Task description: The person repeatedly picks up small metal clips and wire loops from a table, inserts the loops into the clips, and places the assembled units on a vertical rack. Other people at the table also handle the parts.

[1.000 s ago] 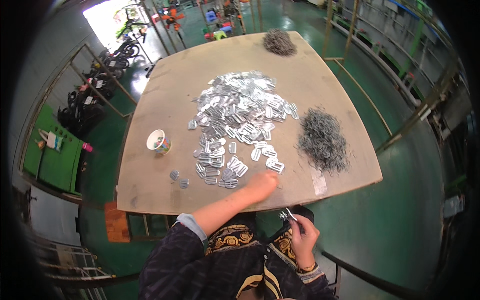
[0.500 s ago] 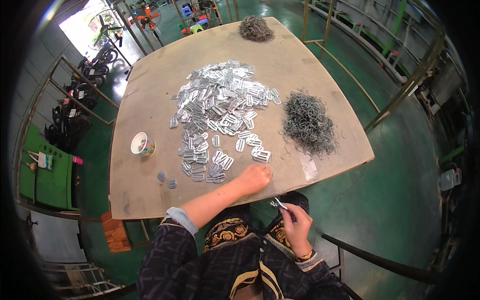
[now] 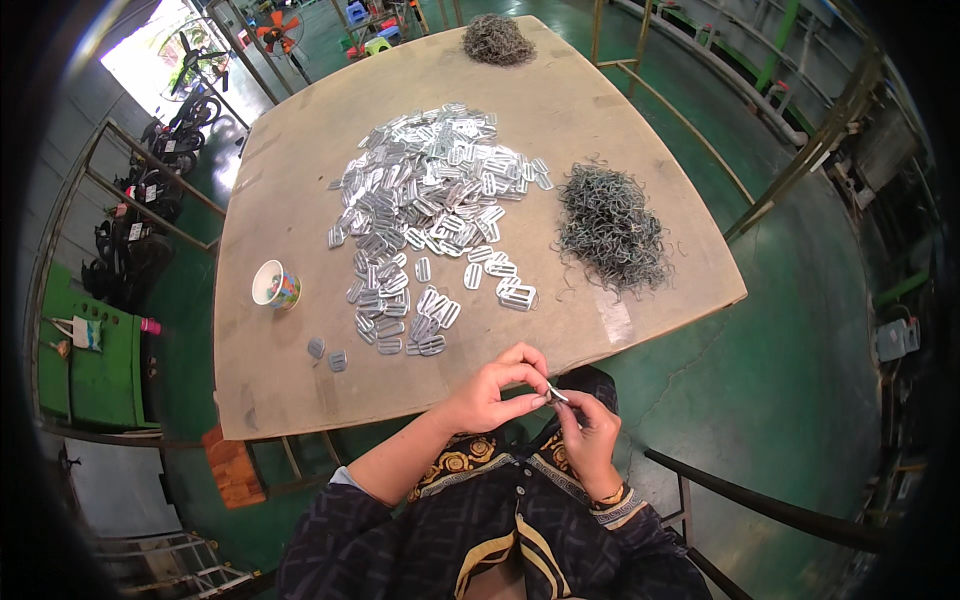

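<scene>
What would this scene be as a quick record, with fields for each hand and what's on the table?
Left hand: fingertips at a small metal piece; grip unclear
Right hand: pinching the same piece
Table: tan top
Middle: heap of flat slotted metal buckles
Right side: dark pile of thin bent wires
Far end: brownish wire pile
Left side: upright cup, contents too small to identify

Two hands [image 3: 490, 393], one buckle heap [image 3: 430, 175], two wire piles [image 3: 612, 228], one cup [image 3: 287, 292].
</scene>
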Available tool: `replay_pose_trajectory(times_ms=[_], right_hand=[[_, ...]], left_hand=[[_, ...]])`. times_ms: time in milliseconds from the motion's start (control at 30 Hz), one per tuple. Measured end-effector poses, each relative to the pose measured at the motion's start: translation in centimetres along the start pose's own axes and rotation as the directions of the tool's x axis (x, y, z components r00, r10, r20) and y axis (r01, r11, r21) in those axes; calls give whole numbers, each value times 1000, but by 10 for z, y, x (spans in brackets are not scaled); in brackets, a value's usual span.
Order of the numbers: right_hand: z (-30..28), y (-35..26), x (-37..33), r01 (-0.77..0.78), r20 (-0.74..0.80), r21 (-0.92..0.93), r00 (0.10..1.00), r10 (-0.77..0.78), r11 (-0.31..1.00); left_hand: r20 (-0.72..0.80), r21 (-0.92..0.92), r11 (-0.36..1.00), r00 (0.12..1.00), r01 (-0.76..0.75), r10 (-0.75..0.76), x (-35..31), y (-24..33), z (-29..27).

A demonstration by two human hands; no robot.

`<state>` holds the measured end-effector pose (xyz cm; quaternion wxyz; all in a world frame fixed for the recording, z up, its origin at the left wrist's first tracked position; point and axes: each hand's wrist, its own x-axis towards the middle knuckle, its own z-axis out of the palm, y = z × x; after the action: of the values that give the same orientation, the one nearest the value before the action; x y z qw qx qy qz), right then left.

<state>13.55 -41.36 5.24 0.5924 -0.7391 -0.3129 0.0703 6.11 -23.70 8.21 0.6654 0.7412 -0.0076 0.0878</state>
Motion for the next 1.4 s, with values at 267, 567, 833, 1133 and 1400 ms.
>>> replay_pose_trajectory(times_ms=[267,567,833,1133,1400], right_hand=[[2,-6,-2,-74,-1,12,997,74,997],[3,-3,3,-61,58,69,997,57,996],[0,29,24,-60,100,231,994,38,971],[78,71,104,156,126,-530,987,-104,834],[91,85,120,-66,115,-234,989,95,970]], left_hand=[[-85,106,994,996,-10,19,-7,-4,3],[-87,-73,997,995,37,-43,-1,3,9],[-100,18,999,994,-33,34,-15,8,9],[-45,168,981,993,-97,106,-30,7,17],[-57,176,983,996,-61,72,-36,-1,19]])
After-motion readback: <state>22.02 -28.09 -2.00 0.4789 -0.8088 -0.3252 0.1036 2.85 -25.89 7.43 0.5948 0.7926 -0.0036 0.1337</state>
